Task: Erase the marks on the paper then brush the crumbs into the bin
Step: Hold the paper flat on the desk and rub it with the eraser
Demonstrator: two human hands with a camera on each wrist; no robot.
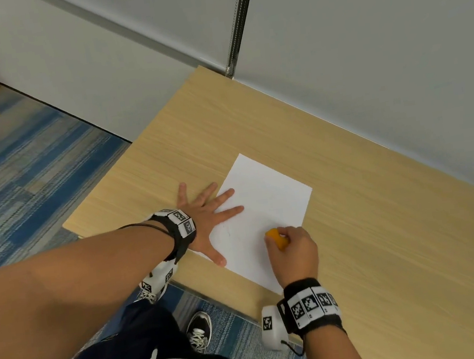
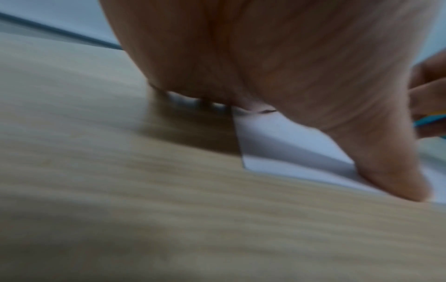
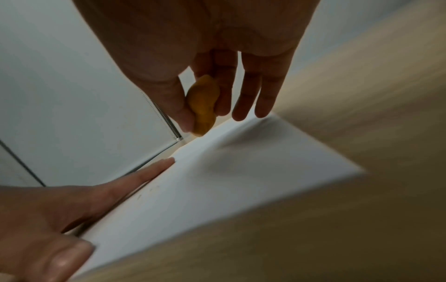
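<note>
Head view: paper (image 1: 266, 205) bears no legible writing.

My right hand (image 1: 294, 250) covers most of the eraser (image 1: 276, 238); contact with the paper (image 1: 263, 206) can't be confirmed. Marks on the paper too faint to read. Left wrist view blurred, my left hand (image 2: 277, 66) cut off at the top edge.

Left arm reaches forward across body, left hand (image 1: 204, 213) flat, palm down, fingers (image 1: 226, 196) straight and spread, thumb splayed toward body; marker band on wrist. Right hand (image 1: 294, 250) palm down, thumb and forefinger pinching small orange piece, other fingers (image 3: 263, 91) hanging loosely extended; marker band on wrist
</note>
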